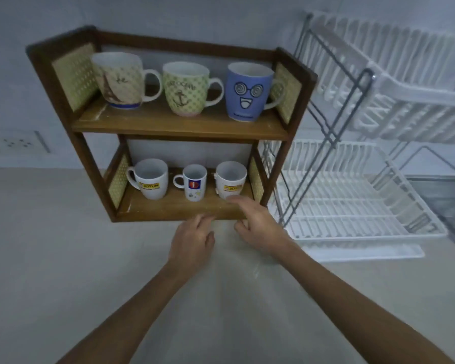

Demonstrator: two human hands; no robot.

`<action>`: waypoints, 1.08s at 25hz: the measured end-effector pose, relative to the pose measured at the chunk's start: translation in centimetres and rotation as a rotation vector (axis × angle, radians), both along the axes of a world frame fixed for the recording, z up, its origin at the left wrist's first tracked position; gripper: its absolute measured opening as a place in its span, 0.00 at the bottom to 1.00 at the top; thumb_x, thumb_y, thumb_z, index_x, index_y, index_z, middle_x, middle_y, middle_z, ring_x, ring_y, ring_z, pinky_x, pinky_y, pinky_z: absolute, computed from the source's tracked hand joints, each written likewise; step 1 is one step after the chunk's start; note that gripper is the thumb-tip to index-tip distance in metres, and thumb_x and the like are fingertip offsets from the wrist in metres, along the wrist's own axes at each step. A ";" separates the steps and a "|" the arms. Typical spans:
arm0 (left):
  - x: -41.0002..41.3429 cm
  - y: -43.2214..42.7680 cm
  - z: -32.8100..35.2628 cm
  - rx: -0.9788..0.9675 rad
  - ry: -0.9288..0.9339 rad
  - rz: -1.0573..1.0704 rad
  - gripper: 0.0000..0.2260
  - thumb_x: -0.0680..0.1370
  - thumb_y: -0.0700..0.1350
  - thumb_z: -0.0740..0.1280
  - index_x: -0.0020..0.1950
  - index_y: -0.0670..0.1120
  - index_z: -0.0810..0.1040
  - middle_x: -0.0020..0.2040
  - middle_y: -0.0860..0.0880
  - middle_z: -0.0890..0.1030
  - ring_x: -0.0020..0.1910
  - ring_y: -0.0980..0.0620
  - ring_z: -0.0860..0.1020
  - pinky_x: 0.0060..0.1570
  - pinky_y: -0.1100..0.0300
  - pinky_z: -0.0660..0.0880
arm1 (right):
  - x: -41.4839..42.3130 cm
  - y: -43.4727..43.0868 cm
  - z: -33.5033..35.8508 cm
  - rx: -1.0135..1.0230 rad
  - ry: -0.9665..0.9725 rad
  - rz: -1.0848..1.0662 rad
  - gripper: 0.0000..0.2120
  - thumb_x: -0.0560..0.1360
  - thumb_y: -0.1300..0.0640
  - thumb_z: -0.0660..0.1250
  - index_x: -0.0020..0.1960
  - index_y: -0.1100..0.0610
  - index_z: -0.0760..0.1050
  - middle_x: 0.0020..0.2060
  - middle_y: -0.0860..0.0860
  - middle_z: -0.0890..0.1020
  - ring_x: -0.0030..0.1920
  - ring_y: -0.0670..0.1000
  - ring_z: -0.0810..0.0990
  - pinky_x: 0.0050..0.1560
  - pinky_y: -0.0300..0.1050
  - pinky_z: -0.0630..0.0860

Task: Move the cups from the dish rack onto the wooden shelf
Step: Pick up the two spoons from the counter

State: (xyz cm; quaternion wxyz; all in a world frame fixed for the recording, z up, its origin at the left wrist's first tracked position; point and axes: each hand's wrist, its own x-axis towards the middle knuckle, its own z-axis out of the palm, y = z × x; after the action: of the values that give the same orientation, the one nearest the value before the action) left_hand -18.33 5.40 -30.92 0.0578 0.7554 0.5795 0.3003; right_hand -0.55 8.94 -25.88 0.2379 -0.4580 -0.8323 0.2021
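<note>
Down at the near edge, two bare forearms reach forward over the pale countertop (63, 245) toward the wooden shelf (179, 127). The left hand (192, 243) hangs loosely curled just in front of the shelf's bottom board, fingers relaxed and holding nothing. The right hand (258, 224) is beside it, fingers spread a little and empty too, its fingertips up at the front lip of the lower board, just below the right-hand white mug (230, 179) (whether a fingertip actually touches that mug I cannot tell, the picture is soft there). On that lower board stand three cups upright: a white mug with a yellow label (149, 181) at the left, handle pointing left, a small white cup with a red and blue badge (193, 185) in the middle, and the right-hand white mug with its own yellow label. Above them, the upper board carries three bigger ones: a beige Eiffel Tower mug (118, 80), a green dotted anchor mug (185, 88) and a blue mug with a cartoon face (247, 91), all upright with handles to the right. Just to the right of the shelf stands the white two-tier dish rack (352, 206), both tiers showing only bare wire. Behind, a wall socket (16, 143) sits low on the grey wall.
</note>
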 end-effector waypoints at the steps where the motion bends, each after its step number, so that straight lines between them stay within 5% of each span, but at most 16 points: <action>1: 1.9 -1.8 -0.7 -0.038 0.005 -0.050 0.18 0.70 0.35 0.69 0.60 0.40 0.79 0.55 0.42 0.81 0.52 0.40 0.80 0.51 0.51 0.76 | 2.1 -2.1 -0.5 0.049 -0.010 -0.008 0.21 0.70 0.62 0.62 0.63 0.59 0.74 0.58 0.56 0.79 0.58 0.53 0.77 0.57 0.43 0.72; 6: 12.8 -6.9 -2.9 -0.209 0.080 -0.307 0.20 0.79 0.44 0.58 0.71 0.48 0.69 0.61 0.48 0.78 0.58 0.47 0.76 0.57 0.55 0.71 | 14.4 -8.1 -2.6 0.033 -0.160 -0.143 0.09 0.72 0.58 0.65 0.51 0.54 0.79 0.43 0.47 0.84 0.41 0.50 0.82 0.40 0.44 0.78; 9: 18.7 -9.2 -3.0 -0.190 0.216 -0.484 0.17 0.78 0.44 0.60 0.66 0.47 0.75 0.54 0.44 0.80 0.51 0.43 0.78 0.47 0.51 0.75 | 21.5 -9.9 -3.8 -0.198 -0.250 -0.414 0.05 0.70 0.51 0.65 0.45 0.49 0.76 0.38 0.43 0.81 0.42 0.51 0.81 0.40 0.43 0.75; 12: 22.2 -10.6 -3.3 -0.084 0.338 -0.550 0.14 0.67 0.47 0.74 0.52 0.52 0.84 0.38 0.50 0.81 0.36 0.49 0.81 0.31 0.60 0.75 | 25.5 -11.2 -5.3 -0.343 -0.354 -0.458 0.07 0.69 0.47 0.64 0.42 0.49 0.74 0.40 0.47 0.83 0.44 0.53 0.80 0.40 0.43 0.73; 18: 23.4 -12.1 -3.7 -0.076 0.292 -0.362 0.09 0.73 0.48 0.64 0.43 0.47 0.83 0.37 0.47 0.81 0.33 0.46 0.80 0.30 0.59 0.76 | 25.9 -10.9 -6.7 -0.447 -0.421 -0.340 0.16 0.66 0.36 0.67 0.39 0.49 0.73 0.41 0.48 0.82 0.44 0.52 0.79 0.43 0.44 0.75; 20: 23.6 -12.8 -3.4 -0.139 0.285 -0.217 0.08 0.75 0.47 0.67 0.45 0.43 0.81 0.43 0.43 0.80 0.38 0.42 0.79 0.37 0.54 0.77 | 25.5 -10.5 -6.6 -0.445 -0.427 -0.285 0.12 0.68 0.42 0.68 0.42 0.50 0.75 0.44 0.51 0.82 0.46 0.53 0.79 0.44 0.45 0.76; 23: 24.6 -13.2 -3.0 -0.392 0.287 0.116 0.13 0.80 0.44 0.60 0.63 0.43 0.73 0.55 0.41 0.75 0.52 0.41 0.75 0.51 0.51 0.72 | 25.2 -9.5 -6.5 -0.480 -0.453 -0.199 0.11 0.69 0.50 0.67 0.46 0.57 0.77 0.46 0.56 0.82 0.48 0.57 0.80 0.44 0.45 0.76; 27: 25.4 -13.1 -1.9 -0.623 0.142 0.346 0.12 0.77 0.39 0.61 0.60 0.40 0.69 0.54 0.38 0.77 0.54 0.39 0.76 0.50 0.51 0.71 | 25.6 -8.5 -5.4 -0.586 -0.489 -0.018 0.06 0.70 0.56 0.67 0.41 0.60 0.75 0.41 0.57 0.80 0.44 0.56 0.79 0.41 0.44 0.73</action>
State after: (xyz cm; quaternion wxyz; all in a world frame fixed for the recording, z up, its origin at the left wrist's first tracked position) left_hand 7.05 -7.69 -32.85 0.1931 0.6113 0.7650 0.0612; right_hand 25.05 0.48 -31.27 -0.1070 -0.5487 -0.7673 0.3141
